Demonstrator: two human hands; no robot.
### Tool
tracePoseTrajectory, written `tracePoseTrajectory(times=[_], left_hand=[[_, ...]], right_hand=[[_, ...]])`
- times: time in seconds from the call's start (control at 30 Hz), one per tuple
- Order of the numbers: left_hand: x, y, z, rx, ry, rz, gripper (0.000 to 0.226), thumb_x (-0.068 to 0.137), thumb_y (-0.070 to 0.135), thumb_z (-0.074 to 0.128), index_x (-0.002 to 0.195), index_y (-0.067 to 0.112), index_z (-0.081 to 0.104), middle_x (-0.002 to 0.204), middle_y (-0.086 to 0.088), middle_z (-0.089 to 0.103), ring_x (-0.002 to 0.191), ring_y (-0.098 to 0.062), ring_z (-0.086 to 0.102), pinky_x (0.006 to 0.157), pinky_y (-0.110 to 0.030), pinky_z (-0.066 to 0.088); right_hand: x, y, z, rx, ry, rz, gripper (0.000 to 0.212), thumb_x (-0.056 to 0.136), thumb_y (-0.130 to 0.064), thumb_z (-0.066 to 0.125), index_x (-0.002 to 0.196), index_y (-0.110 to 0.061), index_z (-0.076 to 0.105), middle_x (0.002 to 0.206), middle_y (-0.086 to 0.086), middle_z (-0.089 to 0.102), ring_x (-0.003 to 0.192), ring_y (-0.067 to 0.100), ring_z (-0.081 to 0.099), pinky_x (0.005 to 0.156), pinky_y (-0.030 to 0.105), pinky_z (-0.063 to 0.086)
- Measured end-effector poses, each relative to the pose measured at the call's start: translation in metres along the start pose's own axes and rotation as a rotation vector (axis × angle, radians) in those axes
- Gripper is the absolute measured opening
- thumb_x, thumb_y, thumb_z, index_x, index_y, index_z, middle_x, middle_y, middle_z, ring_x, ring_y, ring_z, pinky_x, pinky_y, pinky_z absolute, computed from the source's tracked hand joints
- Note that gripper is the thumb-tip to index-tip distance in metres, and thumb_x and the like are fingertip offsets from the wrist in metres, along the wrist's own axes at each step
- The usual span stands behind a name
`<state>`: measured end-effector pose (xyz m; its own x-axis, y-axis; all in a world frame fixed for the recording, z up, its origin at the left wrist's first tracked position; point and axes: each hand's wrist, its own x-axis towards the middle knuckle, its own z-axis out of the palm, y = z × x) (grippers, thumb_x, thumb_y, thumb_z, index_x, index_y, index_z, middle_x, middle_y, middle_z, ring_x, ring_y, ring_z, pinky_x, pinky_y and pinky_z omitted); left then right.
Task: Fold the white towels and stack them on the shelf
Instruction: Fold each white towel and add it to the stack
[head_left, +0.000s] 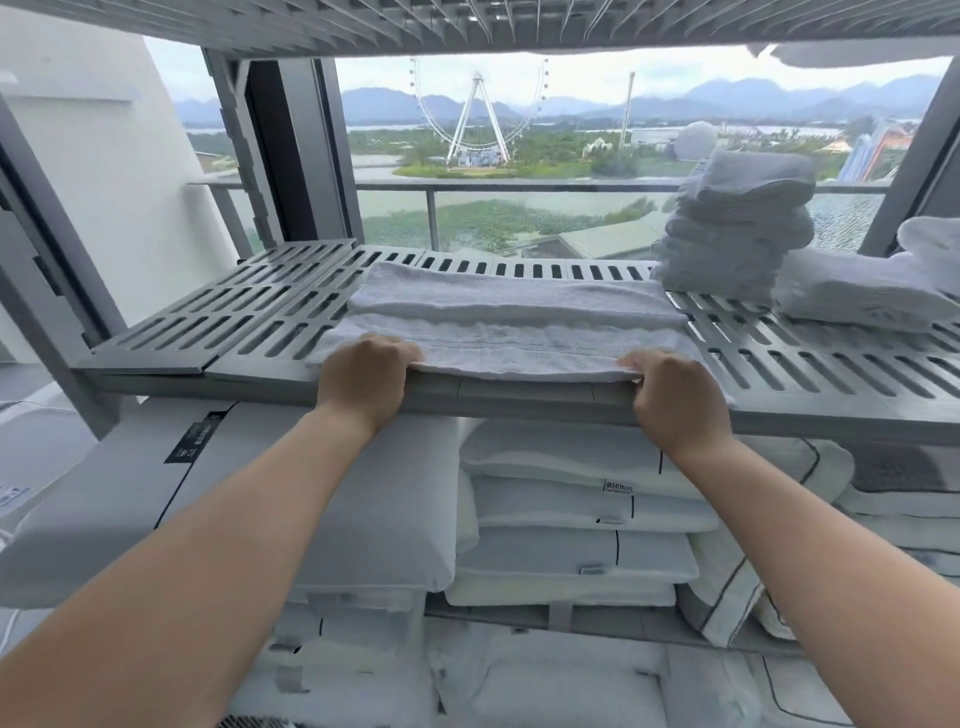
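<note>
A grey slatted shelf (270, 306) is spanning the whole width of the view, with a second slatted level (467, 21) hanging above it and a window behind showing a Ferris wheel (478, 114), water and hills. Below the shelf, stacked white pillows (571, 519) are filling the lower level, one of them showing a small printed label.

On the shelf, a white towel (509, 322) is lying flat in the middle, folded lengthwise into a long band whose near edge is reaching the shelf's front lip. Its far part is lying as a separate fold line across the width.

To the right, at the back of the shelf, a stack of folded towels (737, 228) is standing tall and leaning slightly. Just beside it, further right, a lower pile of white towels (862, 291) is resting on the slats, touching the stack's base.

Two bare forearms are reaching in from below. The left hand (366, 374) is pinching the towel's near left corner, fingers curled over the top edge. The right hand (675, 392) is gripping the near right corner in the same way, knuckles toward the camera, with the cloth bunching slightly under its fingers.
</note>
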<state>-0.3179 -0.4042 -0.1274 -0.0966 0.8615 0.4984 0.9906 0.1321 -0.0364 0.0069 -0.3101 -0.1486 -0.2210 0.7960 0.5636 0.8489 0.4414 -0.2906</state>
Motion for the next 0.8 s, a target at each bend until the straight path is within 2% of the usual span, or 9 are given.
tracePoseTrajectory(times=[0.1,0.2,0.33,0.43,0.5,0.57,0.7,0.8], left_hand=[[0.01,-0.002,-0.003,0.01,0.047,-0.06,0.044,0.085,-0.004,0.046,0.105,0.022,0.075,0.103,-0.006,0.072,0.097,-0.032,0.065,0.078,-0.038,0.052],[0.02,-0.007,-0.009,0.079,0.049,-0.105,0.043,0.085,-0.009,0.046,0.101,0.019,0.075,0.095,-0.009,0.071,0.086,-0.032,0.065,0.07,-0.038,0.047],[0.042,-0.017,-0.023,0.157,0.004,-0.16,0.03,0.076,-0.013,0.05,0.075,0.013,0.065,0.069,-0.004,0.058,0.066,-0.026,0.058,0.055,-0.032,0.035],[0.058,-0.022,-0.024,0.219,-0.025,-0.139,0.026,0.074,-0.013,0.051,0.067,0.012,0.056,0.061,-0.002,0.052,0.054,-0.02,0.047,0.052,-0.029,0.03],[0.07,-0.025,-0.018,0.228,-0.007,-0.112,0.027,0.077,-0.012,0.048,0.064,0.013,0.052,0.058,0.0,0.048,0.05,-0.018,0.04,0.056,-0.03,0.032],[0.084,-0.03,-0.008,0.233,0.018,-0.087,0.028,0.079,-0.012,0.045,0.064,0.012,0.051,0.059,-0.001,0.049,0.052,-0.019,0.041,0.064,-0.034,0.036],[0.122,-0.042,0.005,0.228,0.075,-0.084,0.031,0.082,-0.011,0.044,0.063,0.013,0.049,0.056,-0.001,0.044,0.049,-0.016,0.034,0.069,-0.038,0.04],[0.149,-0.05,0.01,0.206,0.108,-0.077,0.028,0.078,-0.012,0.046,0.066,0.011,0.056,0.055,-0.003,0.046,0.052,-0.02,0.043,0.071,-0.039,0.044]], right_hand=[[0.007,-0.005,-0.001,-0.073,-0.011,0.051,0.032,0.079,0.006,0.048,0.092,-0.011,0.072,0.085,0.01,0.067,0.082,0.035,0.063,0.064,0.035,0.046],[0.017,-0.012,-0.002,-0.13,0.03,0.07,0.023,0.077,0.005,0.05,0.081,-0.01,0.068,0.075,0.006,0.058,0.078,0.034,0.061,0.066,0.034,0.038],[0.041,-0.015,-0.004,-0.203,0.078,0.08,0.024,0.077,0.005,0.047,0.081,-0.009,0.066,0.079,0.014,0.063,0.08,0.036,0.061,0.077,0.041,0.044],[0.062,-0.018,0.003,-0.284,0.125,0.069,0.026,0.08,0.005,0.048,0.088,-0.008,0.069,0.085,0.015,0.06,0.073,0.03,0.051,0.074,0.039,0.037],[0.077,-0.021,0.011,-0.312,0.153,0.052,0.027,0.081,0.006,0.047,0.09,-0.007,0.07,0.087,0.016,0.061,0.075,0.031,0.053,0.076,0.039,0.038],[0.094,-0.021,0.018,-0.361,0.185,0.042,0.028,0.081,0.004,0.046,0.09,-0.007,0.07,0.085,0.016,0.062,0.078,0.033,0.058,0.077,0.04,0.039],[0.131,-0.018,0.027,-0.452,0.231,0.052,0.026,0.081,0.003,0.048,0.089,-0.006,0.071,0.08,0.016,0.063,0.076,0.033,0.06,0.078,0.04,0.039],[0.157,-0.014,0.031,-0.478,0.233,0.058,0.028,0.079,0.002,0.05,0.092,-0.008,0.072,0.083,0.016,0.065,0.081,0.035,0.061,0.081,0.041,0.04]])
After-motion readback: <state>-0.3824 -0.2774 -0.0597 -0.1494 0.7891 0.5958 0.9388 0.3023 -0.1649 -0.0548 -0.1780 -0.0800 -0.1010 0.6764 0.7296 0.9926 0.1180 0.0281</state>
